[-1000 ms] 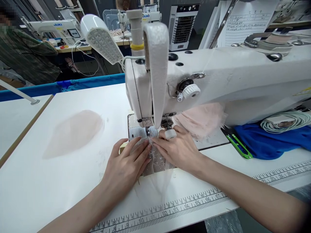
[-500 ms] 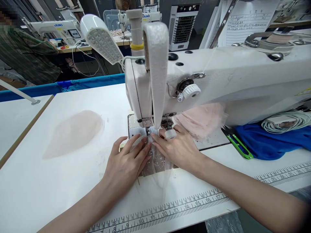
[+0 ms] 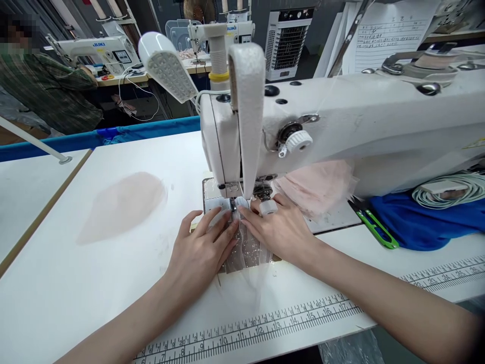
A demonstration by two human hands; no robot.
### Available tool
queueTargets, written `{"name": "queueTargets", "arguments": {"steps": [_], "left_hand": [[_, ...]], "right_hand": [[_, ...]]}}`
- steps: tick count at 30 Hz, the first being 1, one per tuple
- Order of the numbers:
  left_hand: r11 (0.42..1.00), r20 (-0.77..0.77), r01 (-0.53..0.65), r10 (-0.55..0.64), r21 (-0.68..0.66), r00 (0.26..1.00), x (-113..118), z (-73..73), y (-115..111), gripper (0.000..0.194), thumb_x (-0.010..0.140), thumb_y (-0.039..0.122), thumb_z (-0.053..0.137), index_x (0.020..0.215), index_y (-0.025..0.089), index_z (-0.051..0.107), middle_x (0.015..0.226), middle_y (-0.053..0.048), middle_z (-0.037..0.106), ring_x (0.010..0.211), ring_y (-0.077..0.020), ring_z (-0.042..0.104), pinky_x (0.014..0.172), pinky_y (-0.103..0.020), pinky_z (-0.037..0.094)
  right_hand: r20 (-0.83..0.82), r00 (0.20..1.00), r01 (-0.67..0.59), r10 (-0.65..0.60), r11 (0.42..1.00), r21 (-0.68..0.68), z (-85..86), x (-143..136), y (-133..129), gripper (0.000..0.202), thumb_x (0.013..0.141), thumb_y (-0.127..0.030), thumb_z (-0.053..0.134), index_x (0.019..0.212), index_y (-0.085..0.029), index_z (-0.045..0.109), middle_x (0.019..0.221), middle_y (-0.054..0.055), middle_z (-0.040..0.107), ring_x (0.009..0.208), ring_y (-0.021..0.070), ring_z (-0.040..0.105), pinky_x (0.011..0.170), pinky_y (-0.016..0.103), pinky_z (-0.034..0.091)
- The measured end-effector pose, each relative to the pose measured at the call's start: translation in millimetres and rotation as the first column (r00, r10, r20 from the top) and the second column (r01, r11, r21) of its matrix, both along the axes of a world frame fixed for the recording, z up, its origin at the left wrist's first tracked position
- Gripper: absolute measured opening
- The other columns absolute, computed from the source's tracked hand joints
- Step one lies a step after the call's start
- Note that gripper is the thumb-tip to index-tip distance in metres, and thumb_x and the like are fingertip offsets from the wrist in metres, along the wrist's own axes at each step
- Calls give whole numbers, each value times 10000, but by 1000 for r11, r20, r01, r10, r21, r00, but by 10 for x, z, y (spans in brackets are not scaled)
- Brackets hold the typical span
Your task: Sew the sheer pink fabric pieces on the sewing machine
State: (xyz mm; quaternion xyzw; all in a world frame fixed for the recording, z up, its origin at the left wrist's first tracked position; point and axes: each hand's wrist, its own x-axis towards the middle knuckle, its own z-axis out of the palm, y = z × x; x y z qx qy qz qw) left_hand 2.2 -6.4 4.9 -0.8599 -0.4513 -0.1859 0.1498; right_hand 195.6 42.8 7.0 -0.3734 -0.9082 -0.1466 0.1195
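A strip of sheer, pale fabric (image 3: pixel 248 288) runs toward me from under the presser foot (image 3: pixel 233 203) of a white sewing machine (image 3: pixel 322 119). My left hand (image 3: pixel 204 242) lies on the fabric just left of the foot, its fingers spread and fingertips pressing down. Right of the foot, my right hand (image 3: pixel 284 225) has its thumb and forefinger close together on the fabric. Its other fingers are partly behind a white-capped knob (image 3: pixel 268 207). The fabric under the fingertips is mostly hidden.
A sheer pink petal-shaped piece (image 3: pixel 123 207) lies on the left. A pink stack (image 3: pixel 318 187) sits under the machine arm. Green thread snips (image 3: pixel 377 227) and blue cloth (image 3: pixel 413 222) are right. A printed ruler (image 3: pixel 261 328) lines the front edge. Another person (image 3: pixel 49 91) is behind.
The whole view has shifted slightly, so the scene sits a little further right. Both hands keep nearly the same place beside the presser foot.
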Motion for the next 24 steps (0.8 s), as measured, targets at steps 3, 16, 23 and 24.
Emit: {"name": "queueTargets", "arguments": {"steps": [3, 16, 23, 24], "left_hand": [[1000, 15, -5, 5, -12, 1000, -5, -3, -5, 306, 945, 219, 501, 1236, 224, 594, 1166, -47, 685, 1172, -242, 567, 965, -443, 365], [1000, 0, -2, 2, -22, 1000, -32, 13, 37, 290, 962, 249, 470, 1216, 210, 605, 1174, -43, 681, 1166, -242, 564, 953, -438, 358], [999, 30, -2, 3, -40, 1000, -56, -18, 80, 291, 956, 238, 474, 1212, 257, 611, 1194, -38, 671, 1165, -252, 564, 948, -448, 362], [999, 28, -4, 5, -42, 1000, -54, -22, 82, 291, 955, 240, 476, 1212, 256, 611, 1199, -38, 669, 1168, -255, 560, 951, -451, 360]], "right_hand": [[11, 1000, 6, -6, 1000, 5, 9, 0, -1, 264, 968, -244, 450, 1119, -192, 661, 942, 63, 688, 786, 190, 567, 707, 345, 312], [30, 999, 36, -36, 999, 15, 9, -2, 4, 301, 986, -269, 418, 1151, -205, 661, 1034, 100, 686, 819, 205, 598, 743, 359, 345], [40, 999, 16, -16, 1000, 2, 17, -6, 30, 284, 976, -239, 441, 1178, -213, 638, 1003, 85, 687, 834, 204, 596, 736, 349, 348], [35, 999, 9, -9, 1000, 0, 32, -6, 27, 275, 972, -231, 447, 1160, -207, 647, 982, 83, 690, 830, 203, 595, 733, 347, 348]]}}
